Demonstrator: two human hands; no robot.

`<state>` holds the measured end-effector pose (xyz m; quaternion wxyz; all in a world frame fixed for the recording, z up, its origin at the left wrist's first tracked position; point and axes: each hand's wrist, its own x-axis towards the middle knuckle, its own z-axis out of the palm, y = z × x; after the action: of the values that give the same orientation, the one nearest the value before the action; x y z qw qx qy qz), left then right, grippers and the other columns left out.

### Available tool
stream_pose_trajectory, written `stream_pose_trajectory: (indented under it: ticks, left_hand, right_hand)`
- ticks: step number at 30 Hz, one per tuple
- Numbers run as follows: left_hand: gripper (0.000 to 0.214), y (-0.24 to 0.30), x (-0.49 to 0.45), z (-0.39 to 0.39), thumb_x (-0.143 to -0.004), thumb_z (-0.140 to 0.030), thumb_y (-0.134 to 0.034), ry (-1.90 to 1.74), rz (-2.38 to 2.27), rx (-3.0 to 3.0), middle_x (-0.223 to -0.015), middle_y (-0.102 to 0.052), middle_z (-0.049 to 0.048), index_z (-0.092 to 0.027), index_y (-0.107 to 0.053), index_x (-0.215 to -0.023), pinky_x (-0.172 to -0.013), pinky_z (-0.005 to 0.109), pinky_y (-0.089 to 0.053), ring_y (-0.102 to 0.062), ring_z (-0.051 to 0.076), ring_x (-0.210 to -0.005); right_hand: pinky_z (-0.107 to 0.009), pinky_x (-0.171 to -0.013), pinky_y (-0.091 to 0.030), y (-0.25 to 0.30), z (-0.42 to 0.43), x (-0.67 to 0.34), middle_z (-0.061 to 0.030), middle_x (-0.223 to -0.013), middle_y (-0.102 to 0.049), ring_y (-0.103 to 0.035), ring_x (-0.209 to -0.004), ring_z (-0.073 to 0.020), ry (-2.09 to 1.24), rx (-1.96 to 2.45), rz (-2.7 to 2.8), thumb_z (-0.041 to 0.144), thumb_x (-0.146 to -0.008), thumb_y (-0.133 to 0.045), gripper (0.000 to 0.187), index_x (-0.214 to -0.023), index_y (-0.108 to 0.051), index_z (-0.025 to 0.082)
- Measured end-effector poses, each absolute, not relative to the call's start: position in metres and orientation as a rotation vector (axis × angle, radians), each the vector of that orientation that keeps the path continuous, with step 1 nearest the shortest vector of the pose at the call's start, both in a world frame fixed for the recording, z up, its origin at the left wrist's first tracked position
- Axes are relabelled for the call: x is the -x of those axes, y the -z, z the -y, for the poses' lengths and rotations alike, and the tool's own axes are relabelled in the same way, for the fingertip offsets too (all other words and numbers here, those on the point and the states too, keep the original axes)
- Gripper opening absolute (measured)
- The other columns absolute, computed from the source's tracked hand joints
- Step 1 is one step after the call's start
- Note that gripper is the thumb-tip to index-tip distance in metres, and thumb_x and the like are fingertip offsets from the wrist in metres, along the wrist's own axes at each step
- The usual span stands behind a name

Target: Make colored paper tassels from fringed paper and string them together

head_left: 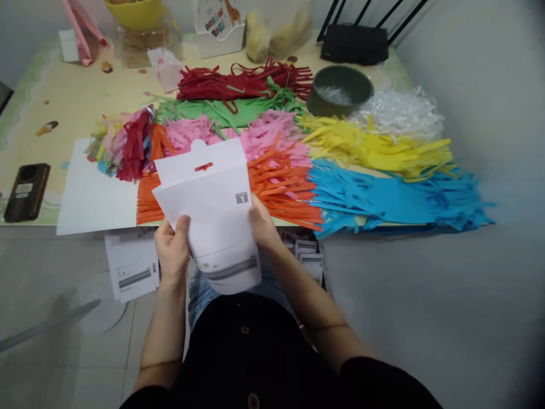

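Both hands grip a white card package [217, 221] over my lap, at the table's near edge. It has a hang slot near its top, a small dark label marked 1 and a dark printed strip at the bottom. My left hand [172, 247] pinches its left edge, thumb on the front. On the opposite edge my right hand [264, 224] holds on, its fingers partly hidden and blurred. Behind the package lie fringed orange paper strips [283, 193] and pink strips [276, 136]. A multicoloured tassel bunch [136, 145] rests to the left on a white sheet [96, 196].
Blue [395, 199], yellow [378, 147], green [238, 112] and red fringes [242, 82] cover the table beside white strands [400, 113]. A dark green bowl [340, 91] and a black router [354, 44] stand behind. A phone [26, 192] lies far left. Printed cards [131, 270] show below.
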<state>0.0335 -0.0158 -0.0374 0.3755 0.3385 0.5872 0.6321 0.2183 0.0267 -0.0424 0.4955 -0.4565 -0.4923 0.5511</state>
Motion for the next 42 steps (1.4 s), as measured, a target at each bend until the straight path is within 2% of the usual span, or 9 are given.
stream_pose_trajectory:
  ticks: [2, 7, 10, 16, 22, 29, 31, 35, 42]
  left_hand:
    - [0.047, 0.037, -0.032, 0.013, -0.075, -0.059, -0.08, -1.672, -1.51, -0.831, -0.079, -0.071, 0.0031, -0.015, -0.072, -0.084, -0.065, 0.022, -0.048, -0.06, 0.013, -0.068]
    - [0.064, 0.038, -0.032, 0.007, -0.084, -0.073, -0.062, -1.674, -1.716, -0.894, -0.053, -0.039, -0.0036, -0.018, -0.043, -0.055, -0.049, 0.024, -0.026, -0.034, 0.009, -0.051]
    - [0.068, 0.037, -0.031, 0.004, -0.087, -0.074, -0.056, -1.679, -1.907, -1.09, -0.051, -0.027, -0.005, -0.02, -0.03, -0.054, -0.049, 0.027, -0.018, -0.024, 0.008, -0.051]
    - [0.073, 0.042, -0.029, 0.0, -0.085, -0.082, -0.049, -1.567, -1.851, -1.212, -0.049, -0.022, -0.0047, -0.022, -0.024, -0.053, -0.047, 0.028, -0.015, -0.019, 0.008, -0.049]
    - [0.06, 0.028, -0.03, -0.001, -0.096, -0.066, -0.048, -1.564, -1.916, -1.434, -0.056, -0.029, -0.005, -0.02, -0.032, -0.061, -0.052, 0.026, -0.021, -0.026, 0.01, -0.054]
    - [0.052, 0.014, -0.021, -0.018, -0.1, -0.051, -0.051, -1.833, -1.965, -1.333, -0.06, -0.029, -0.0055, -0.02, -0.033, -0.063, -0.057, 0.026, -0.025, -0.028, 0.01, -0.059]
    - [0.051, 0.019, -0.023, -0.015, -0.098, -0.056, -0.052, -1.751, -1.859, -1.278, -0.061, -0.032, -0.0053, -0.02, -0.038, -0.065, -0.057, 0.025, -0.028, -0.031, 0.01, -0.059]
    - [0.042, 0.035, -0.033, 0.003, -0.096, -0.058, -0.054, -1.43, -1.744, -1.336, -0.078, -0.062, 0.0007, -0.018, -0.061, -0.086, -0.067, 0.024, -0.041, -0.054, 0.014, -0.071]
    - [0.046, 0.051, -0.03, 0.008, -0.097, -0.057, -0.053, -1.627, -1.872, -1.288, -0.096, -0.073, 0.0075, -0.014, -0.069, -0.103, -0.084, 0.027, -0.05, -0.066, 0.019, -0.091]
  right_hand:
    - [-0.03, -0.069, -0.053, 0.044, -0.028, -0.22, -0.0056, -0.085, -0.07, -0.064, -0.075, -0.0186, -1.366, 1.056, 1.181, 0.085, -0.084, -0.043, 0.071, -0.094, -0.065, 0.018]
    - [-0.026, -0.061, -0.042, 0.043, -0.024, -0.222, 0.0007, -0.066, -0.057, -0.051, -0.06, -0.0135, -1.047, 1.208, 1.328, 0.067, -0.093, -0.053, 0.05, -0.081, -0.06, 0.019]
    - [-0.026, -0.058, -0.037, 0.042, -0.023, -0.222, 0.0021, -0.061, -0.049, -0.045, -0.056, -0.0122, -0.952, 1.247, 1.375, 0.066, -0.095, -0.05, 0.051, -0.075, -0.055, 0.02]
    - [-0.025, -0.052, -0.032, 0.031, -0.038, -0.222, 0.0022, -0.06, -0.041, -0.039, -0.055, -0.0111, -1.025, 1.194, 1.288, 0.074, -0.097, -0.034, 0.06, -0.068, -0.04, 0.022]
    - [-0.029, -0.054, -0.027, 0.025, -0.042, -0.223, 0.0042, -0.055, -0.035, -0.029, -0.049, -0.0103, -0.557, 1.305, 1.452, 0.065, -0.102, -0.033, 0.054, -0.069, -0.042, 0.022]
    - [-0.028, -0.063, -0.044, 0.026, -0.022, -0.224, -0.0021, -0.071, -0.062, -0.058, -0.067, -0.0171, -1.017, 1.198, 1.561, 0.056, -0.101, -0.045, 0.042, -0.087, -0.061, 0.019]
    - [-0.028, -0.062, -0.043, 0.029, -0.022, -0.227, -0.0028, -0.069, -0.064, -0.058, -0.063, -0.0176, -0.932, 1.289, 1.555, 0.053, -0.1, -0.047, 0.041, -0.083, -0.062, 0.019]
    - [-0.03, -0.061, -0.04, 0.034, -0.031, -0.233, -0.0034, -0.068, -0.063, -0.054, -0.059, -0.0172, -0.742, 1.351, 1.484, 0.053, -0.1, -0.045, 0.041, -0.082, -0.062, 0.021]
    - [-0.027, -0.058, -0.036, 0.038, -0.021, -0.231, 0.0026, -0.061, -0.049, -0.046, -0.058, -0.014, -1.101, 1.268, 1.495, 0.058, -0.1, -0.044, 0.044, -0.075, -0.052, 0.022]
